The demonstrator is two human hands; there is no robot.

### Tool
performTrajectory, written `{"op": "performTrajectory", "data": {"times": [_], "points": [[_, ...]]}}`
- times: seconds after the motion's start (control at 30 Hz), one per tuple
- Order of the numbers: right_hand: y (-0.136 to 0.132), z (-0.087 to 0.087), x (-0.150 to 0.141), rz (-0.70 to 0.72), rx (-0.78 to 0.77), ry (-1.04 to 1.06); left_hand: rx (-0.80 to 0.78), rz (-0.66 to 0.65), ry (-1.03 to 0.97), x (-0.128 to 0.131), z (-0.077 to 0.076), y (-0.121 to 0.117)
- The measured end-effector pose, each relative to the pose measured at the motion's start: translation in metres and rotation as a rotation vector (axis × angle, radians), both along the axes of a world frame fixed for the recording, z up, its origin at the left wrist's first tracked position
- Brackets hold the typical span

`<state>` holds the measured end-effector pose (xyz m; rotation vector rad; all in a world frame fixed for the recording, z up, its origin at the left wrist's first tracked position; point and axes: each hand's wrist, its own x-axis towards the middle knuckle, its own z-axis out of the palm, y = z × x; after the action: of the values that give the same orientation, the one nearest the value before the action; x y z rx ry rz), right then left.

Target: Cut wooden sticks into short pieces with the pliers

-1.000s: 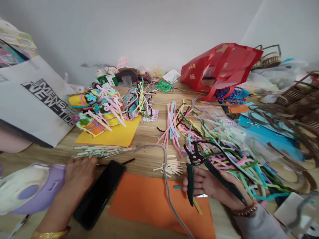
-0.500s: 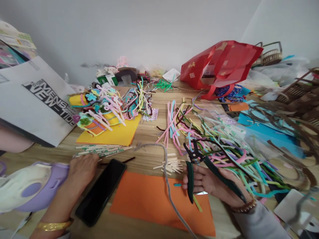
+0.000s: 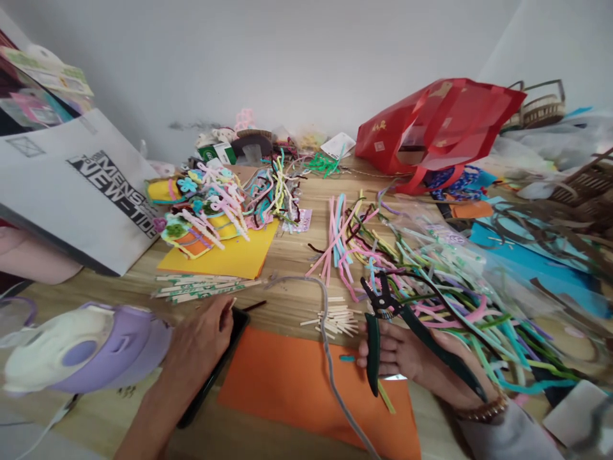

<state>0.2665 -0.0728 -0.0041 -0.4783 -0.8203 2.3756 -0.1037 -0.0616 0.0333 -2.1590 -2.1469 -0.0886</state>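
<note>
My right hand (image 3: pixel 407 354) lies palm up over the right end of the orange sheet (image 3: pixel 272 383). Resting in it are wire strippers (image 3: pixel 383 303) with dark green handles spread and jaws apart. My left hand (image 3: pixel 205 335) is above a black phone (image 3: pixel 239 326) and covers much of it. Its fingers are curled together, and whatever may be between them is hidden. Short cream sticks (image 3: pixel 338 317) lie in a pile left of the strippers. A grey fuzzy stem (image 3: pixel 328 358) runs across the orange sheet, near a small teal piece (image 3: pixel 347 358).
Paper-wrapped sticks (image 3: pixel 201 287) lie below a yellow sheet (image 3: pixel 258 255) bearing fuzzy-stem crafts (image 3: pixel 215 204). Loose coloured fuzzy stems (image 3: pixel 460 306) spread right. A purple-and-white glue gun-like device (image 3: pixel 90 348), a grey bag (image 3: pixel 96 185) and a red bag (image 3: pixel 431 128) stand around.
My left hand has moved right, from beside the wrapped sticks to over the phone, and its fingers have curled. My right hand keeps the wire strippers in place; the view has shifted slightly.
</note>
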Motion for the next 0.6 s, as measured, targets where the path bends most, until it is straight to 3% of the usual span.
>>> {"op": "performTrajectory", "data": {"times": [0.1,0.2,0.33,0.47,0.6], "points": [[0.0,0.001,0.0,0.0,0.009,-0.016,-0.031,0.005,0.041,-0.015,0.0,0.0],[0.0,0.001,0.0,-0.006,0.021,-0.008,-0.137,0.022,0.031,-0.038,0.011,0.006],[-0.001,0.0,0.001,-0.008,0.019,-0.017,-0.045,0.069,0.038,-0.064,0.033,0.016],[-0.001,0.0,0.001,-0.004,0.017,-0.02,-0.103,-0.035,0.102,-0.075,0.044,0.021],[-0.001,0.001,0.001,0.001,0.025,-0.012,-0.28,-0.136,0.282,-0.074,0.037,0.018]]}}
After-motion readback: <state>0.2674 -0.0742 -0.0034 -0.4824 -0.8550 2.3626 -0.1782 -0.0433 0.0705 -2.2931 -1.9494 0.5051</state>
